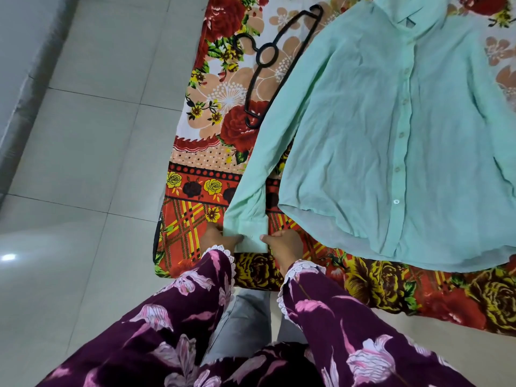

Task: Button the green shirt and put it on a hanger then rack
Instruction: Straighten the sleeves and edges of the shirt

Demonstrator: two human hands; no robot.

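- Pale grey floor tiles (pixel 83 163) are seen on the left, and a bright spot of light is reflected on them near the lower left edge.
- A floral bedsheet (pixel 201 177), printed in red, orange and yellow with roses and a plaid border, is spread over the raised surface on which everything lies.
- The cuff (pixel 248 233) of the near sleeve is pinched by the left hand (pixel 215 237) at its left edge, with the fingers curled onto the fabric.
- The same cuff is gripped at its right edge by the right hand (pixel 284 244), the thumb being pressed on top of the cloth.
- Both wrists are covered by dark purple floral sleeves (pixel 335 317) trimmed with white lace.
- The green shirt (pixel 377 135) is laid flat, front up, on the sheet, and its sleeve is stretched down towards the hands.
- A row of small buttons (pixel 396 169) is seen down the placket, which appears fastened along its visible length.
- A black hanger (pixel 268 54) is laid on the sheet beside the shirt's shoulder, partly tucked under the sleeve.
- No brand, label or readable writing can be made out.
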